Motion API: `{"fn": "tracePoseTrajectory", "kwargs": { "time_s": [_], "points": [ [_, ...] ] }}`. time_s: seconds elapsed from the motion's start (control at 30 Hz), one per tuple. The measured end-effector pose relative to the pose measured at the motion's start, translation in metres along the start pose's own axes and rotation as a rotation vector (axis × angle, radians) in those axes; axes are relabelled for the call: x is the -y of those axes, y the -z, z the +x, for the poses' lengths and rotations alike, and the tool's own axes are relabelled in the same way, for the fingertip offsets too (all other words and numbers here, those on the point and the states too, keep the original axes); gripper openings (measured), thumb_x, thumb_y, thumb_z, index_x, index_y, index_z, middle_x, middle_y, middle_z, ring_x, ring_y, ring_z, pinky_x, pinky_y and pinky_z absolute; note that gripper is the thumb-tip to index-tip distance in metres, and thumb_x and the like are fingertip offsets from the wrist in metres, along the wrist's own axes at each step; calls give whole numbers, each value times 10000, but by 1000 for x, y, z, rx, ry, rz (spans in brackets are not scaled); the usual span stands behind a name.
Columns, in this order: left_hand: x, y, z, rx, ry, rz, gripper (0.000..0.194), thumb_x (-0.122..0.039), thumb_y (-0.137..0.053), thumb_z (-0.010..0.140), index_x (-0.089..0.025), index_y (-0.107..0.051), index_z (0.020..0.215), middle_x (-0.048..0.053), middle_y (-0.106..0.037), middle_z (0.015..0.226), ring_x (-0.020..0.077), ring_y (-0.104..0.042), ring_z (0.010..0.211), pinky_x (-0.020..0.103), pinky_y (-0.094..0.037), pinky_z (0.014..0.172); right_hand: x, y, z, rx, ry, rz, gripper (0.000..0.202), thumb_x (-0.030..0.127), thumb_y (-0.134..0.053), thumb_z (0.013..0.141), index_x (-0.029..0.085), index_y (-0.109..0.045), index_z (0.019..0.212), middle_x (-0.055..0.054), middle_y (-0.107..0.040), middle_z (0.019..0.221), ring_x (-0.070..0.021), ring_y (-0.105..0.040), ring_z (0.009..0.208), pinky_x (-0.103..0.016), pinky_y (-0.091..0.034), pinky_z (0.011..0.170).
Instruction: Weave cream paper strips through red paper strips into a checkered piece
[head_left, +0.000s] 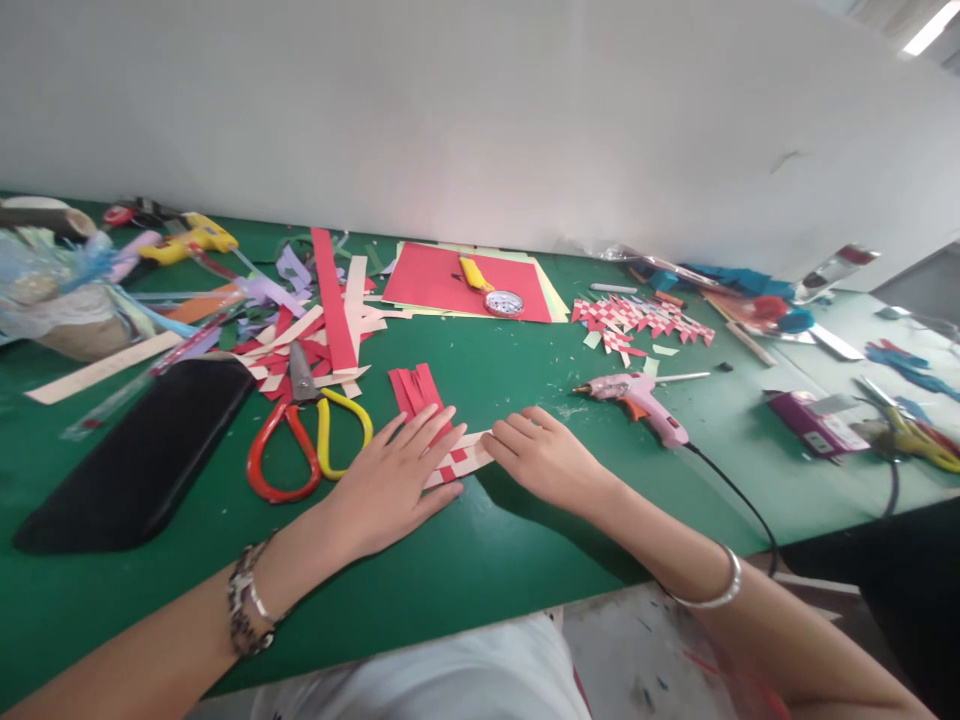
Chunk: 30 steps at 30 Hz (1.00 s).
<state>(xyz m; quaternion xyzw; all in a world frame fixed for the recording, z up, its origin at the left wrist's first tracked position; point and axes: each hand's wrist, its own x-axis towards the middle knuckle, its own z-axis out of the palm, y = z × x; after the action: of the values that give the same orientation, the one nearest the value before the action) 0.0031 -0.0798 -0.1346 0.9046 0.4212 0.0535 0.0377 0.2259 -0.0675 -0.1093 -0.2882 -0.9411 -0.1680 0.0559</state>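
Observation:
Red paper strips [418, 388] and cream paper strips [466, 459] cross in a small checkered weave on the green table. My left hand [397, 470] lies flat over the weave with its fingers spread, covering part of it. At the weave's right side, my right hand [544, 455] has its fingers curled and pinches the ends of the cream strips. Scissors [300, 425] with one red and one yellow handle lie just left of my left hand. A pink glue gun [637, 400] rests on its side to the right of my right hand.
A black pouch [139, 460] lies at left, near piled paper strips [334, 310]. Behind, red paper sheets [427, 275] carry a yellow cutter [472, 272] and small round dish [503, 303]. Finished-looking checkered pieces [637, 318] and a purple box [814, 422] are at right.

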Motion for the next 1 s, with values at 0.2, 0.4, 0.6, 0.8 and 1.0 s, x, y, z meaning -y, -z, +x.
{"fn": "tracePoseTrajectory", "kwargs": {
  "time_s": [0.2,0.4,0.6,0.8,1.0],
  "points": [
    [1,-1,-2,9,-16,55,569,-496,-197,971,-195,-358,1427,65,-308,1511,251,-299,1368,434,-225,1105,10,14,4,178,-245,427,128,205,-489,872,154,-602,905,-50,-656,817,-155,-550,693,-274,-315,616],
    [5,0,-4,-14,-85,59,606,-528,-137,969,-200,-353,1431,70,-336,1499,248,-330,1353,416,-226,1101,13,15,8,267,-515,725,233,331,-490,876,167,-571,731,3,-585,637,-97,-458,559,-219,-260,549],
    [6,-1,-4,-39,-103,39,586,-517,-155,972,-206,-372,1419,65,-364,1487,230,-338,1348,393,-212,1105,9,10,8,269,-516,784,213,226,-496,872,164,-533,672,31,-497,589,-74,-361,531,-202,-229,546],
    [6,0,-3,-28,-117,58,577,-486,-147,979,-186,-357,1424,77,-349,1494,241,-326,1352,401,-220,1096,3,9,9,293,-472,793,227,211,-496,863,165,-498,640,39,-453,577,-74,-325,528,-205,-217,543],
    [8,-1,-3,-14,-122,66,589,-490,-123,980,-181,-346,1429,75,-341,1497,240,-309,1361,409,-208,1097,-3,8,7,291,-445,856,194,203,-490,861,170,-505,671,55,-424,557,-71,-318,520,-200,-222,537]
  ]
}}
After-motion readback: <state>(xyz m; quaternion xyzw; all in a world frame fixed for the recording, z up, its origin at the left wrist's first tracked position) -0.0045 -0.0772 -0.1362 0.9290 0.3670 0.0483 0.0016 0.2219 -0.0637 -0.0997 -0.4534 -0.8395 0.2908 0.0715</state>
